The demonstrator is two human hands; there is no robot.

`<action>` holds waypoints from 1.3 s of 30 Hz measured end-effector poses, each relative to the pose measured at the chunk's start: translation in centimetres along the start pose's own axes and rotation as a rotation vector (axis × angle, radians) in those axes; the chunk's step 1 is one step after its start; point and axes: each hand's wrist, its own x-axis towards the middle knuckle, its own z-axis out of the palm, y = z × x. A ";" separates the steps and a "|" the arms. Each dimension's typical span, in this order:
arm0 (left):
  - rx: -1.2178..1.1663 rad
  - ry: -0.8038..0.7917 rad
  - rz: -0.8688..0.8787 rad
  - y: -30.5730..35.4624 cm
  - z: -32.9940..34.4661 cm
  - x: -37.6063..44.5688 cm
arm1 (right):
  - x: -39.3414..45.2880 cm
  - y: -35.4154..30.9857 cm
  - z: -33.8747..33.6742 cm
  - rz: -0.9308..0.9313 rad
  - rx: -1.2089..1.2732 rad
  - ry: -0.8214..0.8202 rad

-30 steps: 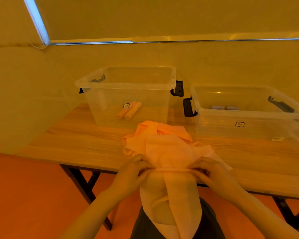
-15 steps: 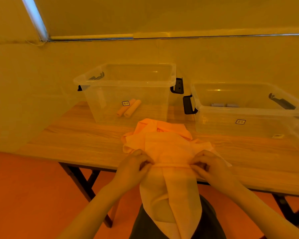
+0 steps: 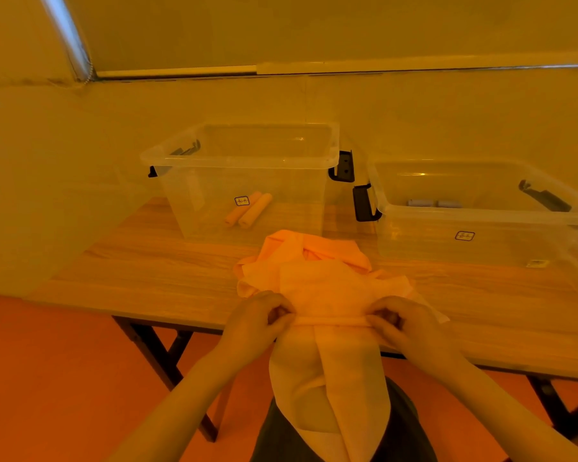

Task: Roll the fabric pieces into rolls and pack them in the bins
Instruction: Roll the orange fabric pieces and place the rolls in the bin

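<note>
A pale orange fabric piece (image 3: 327, 288) lies on top of a heap of orange cloth at the table's front edge, and its near end hangs down over my lap. A thin rolled edge (image 3: 331, 321) runs across it. My left hand (image 3: 257, 323) pinches the left end of that roll, my right hand (image 3: 404, 323) pinches the right end. Behind stands the left clear bin (image 3: 214, 155) holding two orange rolls (image 3: 247, 213). The right clear bin (image 3: 481, 215) holds two grey rolls (image 3: 432, 204).
The wooden table (image 3: 154, 271) stands against a wall. Both bins have black latch handles at their ends. Dark table legs (image 3: 161, 358) show below the front edge, above an orange floor.
The rolled edge has shifted slightly away from me as both hands turn it. My view has tipped down a little.
</note>
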 end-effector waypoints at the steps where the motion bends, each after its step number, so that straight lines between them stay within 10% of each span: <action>1: -0.005 0.018 0.004 0.0 0.1 0.0 | 0.0 0.1 0.0 -0.001 0.003 0.009; 39: 0.037 -0.043 0.022 0.0 0.3 -0.1 | -0.1 -0.1 -0.1 -0.009 -0.038 -0.016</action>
